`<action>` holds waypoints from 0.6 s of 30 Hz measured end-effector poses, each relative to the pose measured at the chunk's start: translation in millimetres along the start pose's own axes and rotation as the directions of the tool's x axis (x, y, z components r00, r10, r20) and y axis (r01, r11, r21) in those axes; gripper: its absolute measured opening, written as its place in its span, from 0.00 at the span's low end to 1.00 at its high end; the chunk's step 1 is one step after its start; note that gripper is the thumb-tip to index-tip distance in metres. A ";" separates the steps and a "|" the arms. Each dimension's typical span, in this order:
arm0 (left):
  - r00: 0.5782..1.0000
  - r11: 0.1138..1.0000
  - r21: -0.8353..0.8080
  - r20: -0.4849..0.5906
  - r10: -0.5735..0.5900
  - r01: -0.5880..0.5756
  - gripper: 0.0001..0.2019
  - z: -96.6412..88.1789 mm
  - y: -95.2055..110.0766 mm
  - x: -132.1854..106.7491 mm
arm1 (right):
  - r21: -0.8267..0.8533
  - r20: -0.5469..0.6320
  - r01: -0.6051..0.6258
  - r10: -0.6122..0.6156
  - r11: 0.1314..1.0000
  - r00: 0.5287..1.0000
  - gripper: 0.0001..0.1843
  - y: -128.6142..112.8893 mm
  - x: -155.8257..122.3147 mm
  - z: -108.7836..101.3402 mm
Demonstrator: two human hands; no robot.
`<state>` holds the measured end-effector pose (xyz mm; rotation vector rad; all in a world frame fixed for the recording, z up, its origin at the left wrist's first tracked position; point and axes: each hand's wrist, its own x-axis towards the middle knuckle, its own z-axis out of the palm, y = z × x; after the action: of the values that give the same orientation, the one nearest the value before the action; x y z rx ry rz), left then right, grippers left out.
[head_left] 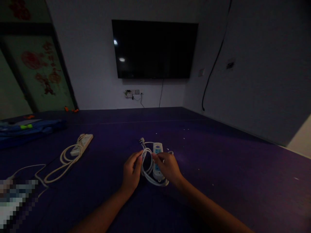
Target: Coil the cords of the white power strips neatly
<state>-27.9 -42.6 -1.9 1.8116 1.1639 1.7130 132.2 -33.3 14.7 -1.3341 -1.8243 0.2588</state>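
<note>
Head view: a coil of white cable [151, 180] was held up between two bare hands, just to the left of the power strip [157, 149] to which it appeared to belong. The coil's left side was pinched between the thumb and index finger of the left hand [132, 171]; its right side seemed to be nipped by the right hand's [169, 166] fingertips, though the exact contact was partly hidden. The strip was laid on the purple surface [116, 136] with its long axis pointed away from the person, roughly toward the far wall. It was partly covered by the right hand, clearly the nearer one, while the left hand was separated from it by the coil. The plug [142, 140] was seen beyond the left fingertips, left of the strip's far end. A second power strip [84, 143], with its own looped cord, was placed well apart to the left.
</note>
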 end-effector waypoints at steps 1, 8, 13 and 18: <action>1.000 1.000 -0.001 0.011 0.010 -0.010 0.14 -0.6 1.4 -0.8 | 0.037 0.051 0.005 -0.007 0.999 0.999 0.26 -3.1 -2.9 3.1; 0.986 0.992 0.019 0.112 0.120 -0.123 0.12 0.1 4.0 -4.8 | 0.339 0.172 -0.091 0.033 0.936 0.985 0.22 -8.1 -7.9 9.6; 0.996 0.997 0.009 0.039 0.075 -0.076 0.10 1.9 4.8 -5.2 | 0.465 0.216 -0.119 0.018 0.877 0.976 0.22 -6.3 -7.5 15.5; 0.999 0.999 0.005 0.039 -0.037 0.037 0.10 2.0 7.3 -2.8 | 0.482 0.261 -0.163 0.036 0.861 0.965 0.21 -5.7 -10.5 20.8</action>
<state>-23.6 -48.5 1.6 1.8063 1.1793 1.6484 114.2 -38.6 -0.2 -1.0559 -1.7183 0.9257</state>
